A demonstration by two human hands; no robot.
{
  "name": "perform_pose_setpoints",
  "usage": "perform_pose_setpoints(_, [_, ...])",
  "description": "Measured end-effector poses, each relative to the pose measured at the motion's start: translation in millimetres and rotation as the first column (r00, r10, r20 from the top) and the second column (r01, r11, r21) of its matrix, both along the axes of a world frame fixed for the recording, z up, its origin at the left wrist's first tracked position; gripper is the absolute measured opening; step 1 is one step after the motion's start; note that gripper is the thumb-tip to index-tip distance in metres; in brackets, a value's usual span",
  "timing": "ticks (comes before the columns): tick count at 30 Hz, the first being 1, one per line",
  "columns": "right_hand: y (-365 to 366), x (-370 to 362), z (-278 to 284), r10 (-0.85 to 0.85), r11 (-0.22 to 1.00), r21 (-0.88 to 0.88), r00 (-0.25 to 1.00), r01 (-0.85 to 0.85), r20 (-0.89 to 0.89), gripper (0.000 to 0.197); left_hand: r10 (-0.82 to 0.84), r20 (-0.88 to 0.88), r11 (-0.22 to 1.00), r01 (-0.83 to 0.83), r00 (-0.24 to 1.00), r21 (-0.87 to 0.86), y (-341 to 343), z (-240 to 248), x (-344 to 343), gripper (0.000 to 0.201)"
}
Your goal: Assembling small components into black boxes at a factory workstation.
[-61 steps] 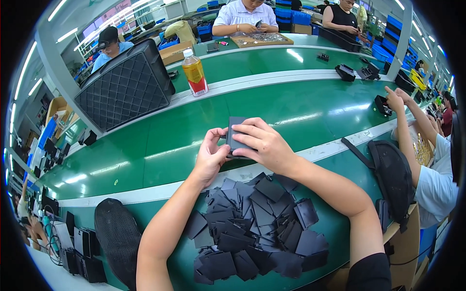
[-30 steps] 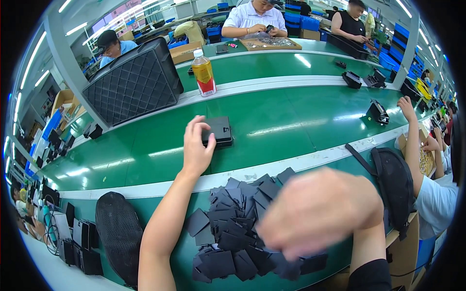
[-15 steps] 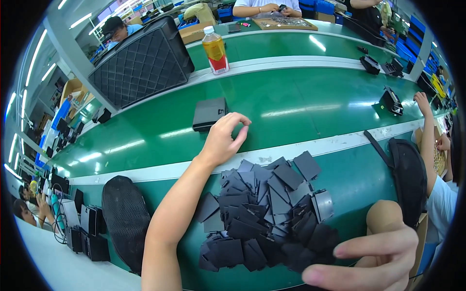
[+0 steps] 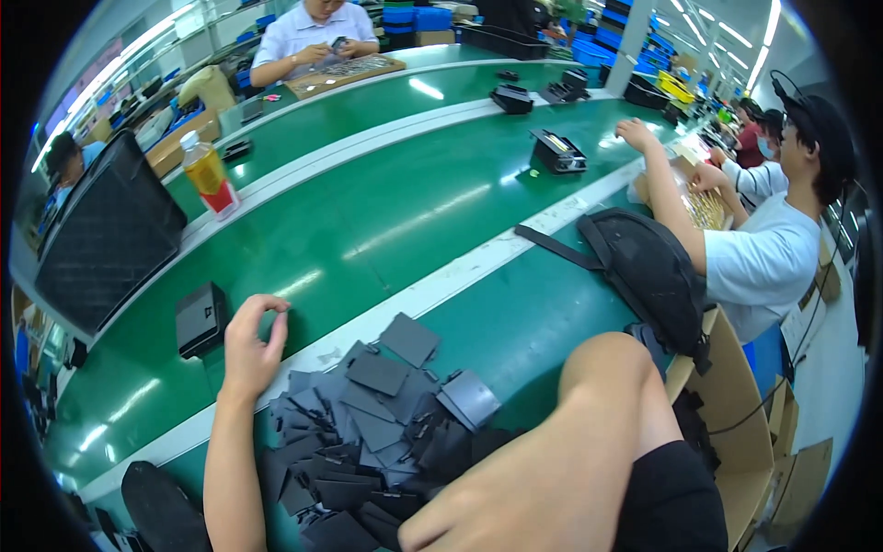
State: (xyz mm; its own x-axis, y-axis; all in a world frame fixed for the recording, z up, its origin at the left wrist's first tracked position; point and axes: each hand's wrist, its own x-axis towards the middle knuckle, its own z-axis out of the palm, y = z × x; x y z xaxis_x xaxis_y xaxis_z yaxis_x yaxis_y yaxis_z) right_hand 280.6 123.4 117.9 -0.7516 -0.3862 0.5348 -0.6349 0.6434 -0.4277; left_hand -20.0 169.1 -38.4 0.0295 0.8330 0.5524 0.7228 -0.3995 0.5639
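Left fingers: our left hand (image 4: 250, 342) is raised over the green belt with fingers loosely curled and parted, holding nothing
Nearest item: a small black box (image 4: 200, 318) lies on the belt just beside that hand, to its left, not touching it
Right fingers: our right hand (image 4: 515, 501) fills the lower edge, close to the lens and blurred; we cannot tell whether it grips anything
Pile: flat dark grey and black pieces (image 4: 368, 428) lie heaped on the near green table (image 4: 515, 304), between our two forearms
Belt edge: a white strip (image 4: 414, 299) divides the near table from the moving belt
Black bag: a soft black pouch with strap (image 4: 644, 267) rests on the table to our right, beside a cardboard carton (image 4: 727, 405)
Bottle: a clear bottle of amber drink with a red-and-yellow label and white cap (image 4: 208, 177) stands upright on the far side of the belt
Quilted case: a large black quilted case (image 4: 101, 230) stands at far left
Neighbour: a person in a white shirt and black cap (image 4: 782, 230) reaches onto the table at right
Far tray: a brown tray (image 4: 345, 74) lies before another seated person
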Motion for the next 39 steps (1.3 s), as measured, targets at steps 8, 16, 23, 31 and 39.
perform_pose_setpoints(8, [112.1,-9.1,5.7,-0.323,0.945,-0.140,0.909,0.295,-0.263,0.033,0.039,-0.058,0.999,-0.040,0.998,-0.011,-25.7,4.7,-29.4,0.015])
perform_pose_setpoints(16, [312.2,100.9,-145.5,-0.632,-0.749,0.048,-0.690,0.661,-0.351,0.052,-0.033,-0.076,0.999,0.030,0.997,-0.030,-22.1,18.0,-28.9,0.014])
perform_pose_setpoints(23, [306.5,83.4,-157.1,-0.769,-0.637,0.055,-0.630,0.769,-0.109,0.052,-0.049,0.018,0.994,0.051,0.999,-0.094,-23.3,12.1,-44.8,0.015])
perform_pose_setpoints(31, [193.5,-79.9,-110.7,-0.820,0.384,-0.423,0.514,0.821,0.253,0.044,-0.027,0.819,0.963,0.235,0.573,-0.133,-22.9,19.6,-43.9,0.032])
perform_pose_setpoints(39, [79.2,-151.4,-102.0,-0.116,0.576,-0.739,0.930,0.349,0.348,0.054,0.329,0.880,0.635,0.610,0.341,-0.474,-41.6,28.7,-56.7,0.040])
